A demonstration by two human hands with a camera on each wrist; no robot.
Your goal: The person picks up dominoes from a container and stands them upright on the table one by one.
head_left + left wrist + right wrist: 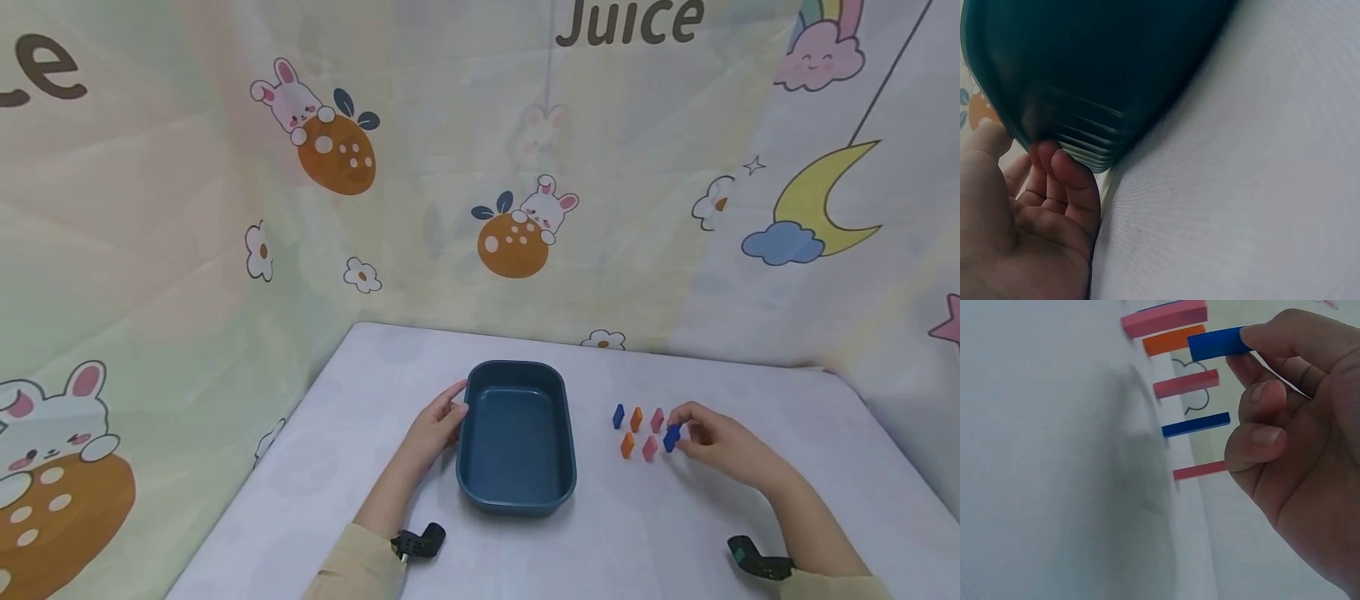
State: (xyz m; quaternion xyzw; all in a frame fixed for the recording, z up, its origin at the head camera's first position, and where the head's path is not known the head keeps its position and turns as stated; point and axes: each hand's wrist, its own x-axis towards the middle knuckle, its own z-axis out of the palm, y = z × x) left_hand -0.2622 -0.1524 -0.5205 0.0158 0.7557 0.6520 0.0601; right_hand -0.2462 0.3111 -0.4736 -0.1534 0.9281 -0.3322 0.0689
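Note:
In the head view a dark blue-green rectangular tray [517, 502] stands on the white table. My left hand [435, 425] holds its left side, and in the left wrist view the bent fingers [1075, 172] touch the ridged outer wall below the rim. Over on the right, my right hand [723, 442] pinches a small flat blue block [1216, 344] between thumb and fingertips. Left of that hand several thin blocks stand on edge: a blue one [618, 416], orange ones [627, 445] and pink ones [649, 447]. More blocks, such as another blue one [1196, 424], show in the right wrist view.
A white cloth-covered table [615, 533] reaches back to a printed fabric wall [420, 233] with cartoon rabbits. Another fabric wall runs along the left side. Each wrist wears a black camera mount [420, 542].

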